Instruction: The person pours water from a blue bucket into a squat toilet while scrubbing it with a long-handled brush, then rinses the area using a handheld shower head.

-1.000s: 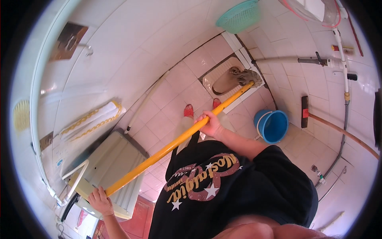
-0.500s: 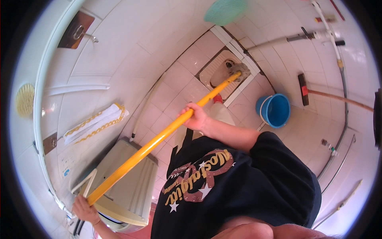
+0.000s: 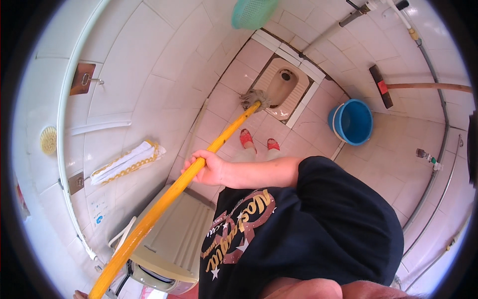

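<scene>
A mop [image 3: 158, 207] with a long yellow handle slants from the lower left to the floor. My right hand [image 3: 207, 167] is closed round the middle of the handle. At the bottom left edge, my left hand [image 3: 80, 295] shows only in small part, its fingers against the handle's upper end; the remainder is out of the picture. The grey string mop head [image 3: 254, 98] rests at the near left edge of the squat toilet [image 3: 301, 88], partly on the pink floor tiles [image 3: 214, 117]. My feet in red sandals [image 3: 247, 139] stand just nearer than the mop head.
A blue bucket [image 3: 356, 117] stands right of the toilet. Against the right wall leans a dark-headed brush with a wooden handle [image 3: 423, 85]. A washing machine [image 3: 174, 231] is at the lower left, below a hanging towel [image 3: 124, 164]. A green basket [image 3: 253, 12] hangs at the far wall.
The mop head has come from the toilet's far right side to its near left edge. Both hands have moved down and left with the handle, the left one mostly leaving the picture.
</scene>
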A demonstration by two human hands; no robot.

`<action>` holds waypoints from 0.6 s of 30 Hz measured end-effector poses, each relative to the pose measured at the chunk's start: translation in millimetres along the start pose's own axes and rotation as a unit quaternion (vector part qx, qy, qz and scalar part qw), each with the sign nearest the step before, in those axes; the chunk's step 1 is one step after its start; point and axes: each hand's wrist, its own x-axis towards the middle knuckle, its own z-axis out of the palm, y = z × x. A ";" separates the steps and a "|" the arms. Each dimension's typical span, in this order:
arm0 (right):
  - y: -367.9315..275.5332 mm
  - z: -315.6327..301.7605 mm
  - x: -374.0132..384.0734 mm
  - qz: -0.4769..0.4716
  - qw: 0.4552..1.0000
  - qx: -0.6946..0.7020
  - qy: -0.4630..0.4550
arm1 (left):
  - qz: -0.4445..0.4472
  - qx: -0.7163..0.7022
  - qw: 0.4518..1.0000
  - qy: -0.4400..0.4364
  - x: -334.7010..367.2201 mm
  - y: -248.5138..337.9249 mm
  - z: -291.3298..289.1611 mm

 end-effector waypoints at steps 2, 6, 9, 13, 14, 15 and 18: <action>-8.1 -16.5 2.6 0.010 1.000 0.014 0.019 | 0.033 -0.037 0.997 -0.063 16.1 14.2 -49.2; -42.0 -57.2 23.1 -0.013 0.991 0.018 0.133 | 0.119 -0.071 0.983 -0.118 25.9 45.6 -90.6; -70.8 -90.5 35.5 -0.042 0.985 0.003 0.166 | 0.166 -0.114 0.970 -0.134 33.3 82.9 -114.5; -99.6 -108.2 29.0 -0.070 0.979 -0.010 0.189 | 0.089 -0.159 0.983 0.014 24.8 134.4 -104.1; -106.3 -111.3 27.7 -0.089 0.979 -0.013 0.184 | 0.079 -0.173 0.981 0.048 23.2 142.3 -94.7; -112.4 -108.8 23.4 -0.093 0.978 -0.014 0.185 | 0.068 -0.188 0.976 0.083 21.8 150.6 -84.7; -125.2 -95.6 13.7 -0.120 0.973 -0.002 0.195 | 0.042 -0.228 0.968 0.092 24.8 166.7 -67.4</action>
